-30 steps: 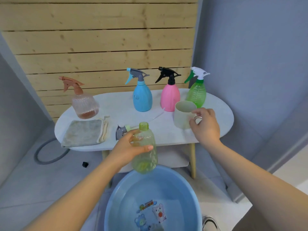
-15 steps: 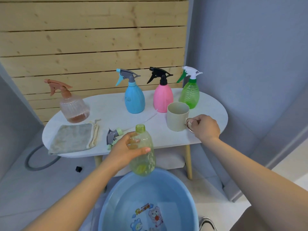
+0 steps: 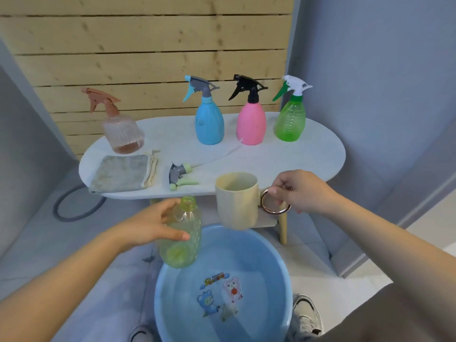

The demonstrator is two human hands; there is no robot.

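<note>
Just off the front edge of the white table, the left hand curls its fingers and thumb round one uncapped yellow-green bottle. Beside it, the right hand pinches the ring handle of one cream mug. One blue basin sits on the floor before the table. On the table stand four sprayers: peach bottle, blue bottle, pink bottle and green bottle. One loose sprayer head and one cloth also lie there.

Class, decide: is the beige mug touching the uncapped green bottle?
Apart. The head view shows a plain gap of background between the beige mug and the uncapped green bottle along their whole facing sides.
</note>
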